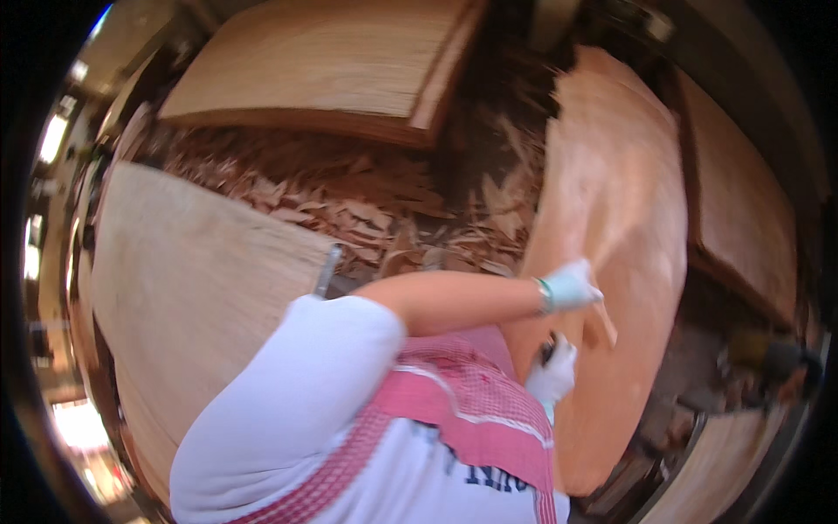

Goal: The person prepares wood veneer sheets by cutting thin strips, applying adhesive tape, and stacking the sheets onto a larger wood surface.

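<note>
A long, thin sheet of wood veneer (624, 201) with a ragged far end stretches away on my right, under both hands. My left hand (572, 286), in a pale glove, reaches across my body and is closed on a narrow strip of veneer (602, 325), whose end sticks out beside the fingers. Nearer to me, by the sheet's left edge, my right hand (552, 374) is gloved too and closed around a small dark object (547, 349). Its kind is hidden by the fingers and blur.
Stacks of veneer sheets stand at the far side (314, 65), on the left (192, 271) and at the far right (742, 192). Torn veneer scraps (349, 210) litter the floor between them. A metal bar (327, 269) rises beside the left stack. Another pale sheet (716, 463) lies at the lower right.
</note>
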Demonstrator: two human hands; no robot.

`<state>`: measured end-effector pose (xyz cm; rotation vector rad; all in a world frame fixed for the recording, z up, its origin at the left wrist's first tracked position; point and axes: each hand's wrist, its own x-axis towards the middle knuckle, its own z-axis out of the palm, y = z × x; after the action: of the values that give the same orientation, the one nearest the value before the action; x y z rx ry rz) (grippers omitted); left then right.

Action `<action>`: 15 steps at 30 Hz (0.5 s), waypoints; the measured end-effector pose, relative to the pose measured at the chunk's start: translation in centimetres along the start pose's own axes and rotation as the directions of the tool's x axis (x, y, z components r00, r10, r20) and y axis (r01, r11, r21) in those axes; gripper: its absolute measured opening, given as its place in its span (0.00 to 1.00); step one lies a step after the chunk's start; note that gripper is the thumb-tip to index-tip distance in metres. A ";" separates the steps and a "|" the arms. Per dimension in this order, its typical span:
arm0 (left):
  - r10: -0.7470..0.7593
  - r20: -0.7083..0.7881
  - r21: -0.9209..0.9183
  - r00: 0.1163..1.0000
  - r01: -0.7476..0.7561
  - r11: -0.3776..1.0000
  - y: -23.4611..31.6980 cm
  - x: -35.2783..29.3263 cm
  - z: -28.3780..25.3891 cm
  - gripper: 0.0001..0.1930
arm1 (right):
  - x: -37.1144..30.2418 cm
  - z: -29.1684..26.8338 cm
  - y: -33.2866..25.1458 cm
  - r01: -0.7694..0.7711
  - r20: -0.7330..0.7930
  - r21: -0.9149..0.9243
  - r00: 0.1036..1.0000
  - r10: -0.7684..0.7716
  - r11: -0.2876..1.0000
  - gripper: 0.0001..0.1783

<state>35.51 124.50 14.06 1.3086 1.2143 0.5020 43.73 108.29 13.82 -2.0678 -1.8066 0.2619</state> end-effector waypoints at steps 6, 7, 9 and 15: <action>0.102 -0.148 -0.045 0.984 -0.110 0.993 -4.4 7.1 -3.6 0.13 | 5.4 2.8 -4.2 -0.067 0.119 -0.008 0.991 0.068 0.998 0.19; 0.115 -0.186 -0.086 0.976 -0.133 0.987 -4.7 7.7 -6.2 0.13 | 7.2 3.4 -6.0 -0.040 0.145 0.004 0.989 0.039 0.999 0.19; 0.152 -0.268 -0.158 0.951 -0.199 0.967 -2.7 8.7 -12.7 0.13 | 12.0 4.4 -9.9 -0.019 0.235 0.070 0.972 0.002 0.997 0.19; 0.160 -0.817 -0.078 0.553 -0.381 0.921 -4.6 13.6 -37.7 0.06 | 24.8 7.9 -22.7 0.213 0.291 0.427 0.888 -0.357 0.879 0.16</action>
<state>5.97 151.85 11.67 1.0551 1.5999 1.5692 23.90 136.18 18.38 -1.5192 -2.0428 0.8874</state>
